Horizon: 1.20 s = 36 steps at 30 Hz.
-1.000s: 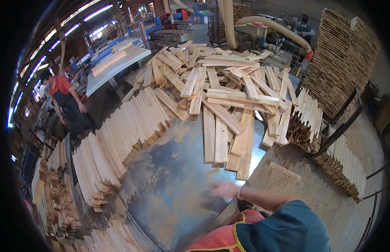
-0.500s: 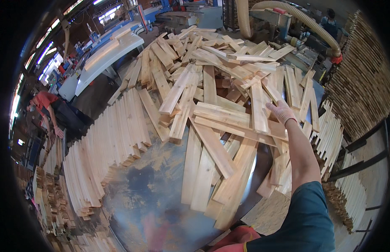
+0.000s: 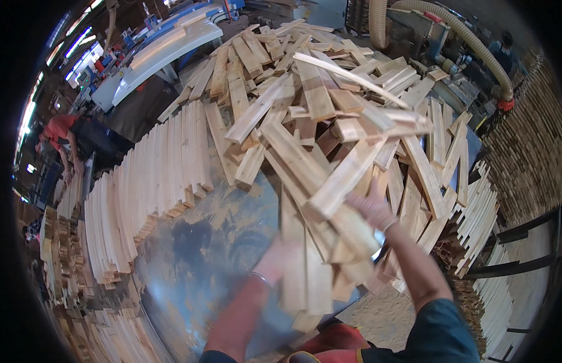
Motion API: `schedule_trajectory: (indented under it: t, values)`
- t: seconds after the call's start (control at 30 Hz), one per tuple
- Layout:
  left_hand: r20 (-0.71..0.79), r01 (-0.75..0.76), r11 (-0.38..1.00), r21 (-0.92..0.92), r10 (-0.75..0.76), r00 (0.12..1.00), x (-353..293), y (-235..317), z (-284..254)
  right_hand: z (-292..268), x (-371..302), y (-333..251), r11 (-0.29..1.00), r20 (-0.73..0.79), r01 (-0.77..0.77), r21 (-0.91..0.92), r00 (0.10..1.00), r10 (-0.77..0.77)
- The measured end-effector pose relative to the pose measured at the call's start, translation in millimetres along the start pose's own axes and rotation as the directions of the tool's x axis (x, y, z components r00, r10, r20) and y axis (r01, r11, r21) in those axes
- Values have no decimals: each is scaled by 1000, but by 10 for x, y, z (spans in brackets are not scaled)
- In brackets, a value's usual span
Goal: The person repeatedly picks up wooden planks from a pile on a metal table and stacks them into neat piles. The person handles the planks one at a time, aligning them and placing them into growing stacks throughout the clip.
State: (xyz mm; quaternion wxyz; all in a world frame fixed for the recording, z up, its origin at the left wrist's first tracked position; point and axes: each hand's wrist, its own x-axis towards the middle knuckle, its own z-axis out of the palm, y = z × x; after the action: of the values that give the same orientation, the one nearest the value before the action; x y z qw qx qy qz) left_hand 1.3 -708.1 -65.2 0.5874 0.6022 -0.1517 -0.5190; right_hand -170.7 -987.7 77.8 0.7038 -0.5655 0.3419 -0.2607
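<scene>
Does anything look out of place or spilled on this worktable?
The heap of pale, flat wooden planks is askew, its pieces crisscrossing, unlike the neat row of pale wooden planks to the left. Loose tan sawdust is scattered over the grey metal tabletop. No damage is discernible.

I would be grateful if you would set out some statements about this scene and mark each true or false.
1. The right hand is higher in the picture than the left hand. True.
2. A row of boards lines the left side of the metal tabletop. True.
3. The left hand rests on that row. False: it is a blur near the loose boards, well to the right of the row.
4. The loose boards all lie parallel. False: they point in many directions.
5. A pale ribbed hose curves down at the upper right. True.
</scene>
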Motion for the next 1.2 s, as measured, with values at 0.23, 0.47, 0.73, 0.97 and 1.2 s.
schedule_trajectory:
  t: [0.23, 0.47, 0.73, 0.97, 1.2]
  values:
    - [-82, 90, 987, -131, -101, 992, -1310, 231, 54, 1250, -1428, 834, 951, -64, -101, 291, 990, 125]
    - [-213, 11, 999, 48, 0, 977, -3388, -561, -1186, 2582, -3289, 1640, 904, 66, -344, 254, 939, 339]
    - [-638, 496, 620, 608, 10, 770, -4839, -967, -1976, 3465, -3769, 2001, 939, 435, -334, -79, 836, 334]
    - [-780, 301, 887, 351, 100, 618, -4832, -799, -1816, 3901, -4034, 1810, 962, 467, -205, -180, 843, 267]
    - [-634, 163, 973, 164, -22, 773, -5095, -391, -1770, 4357, -4144, 1738, 933, 625, -320, -165, 698, 350]
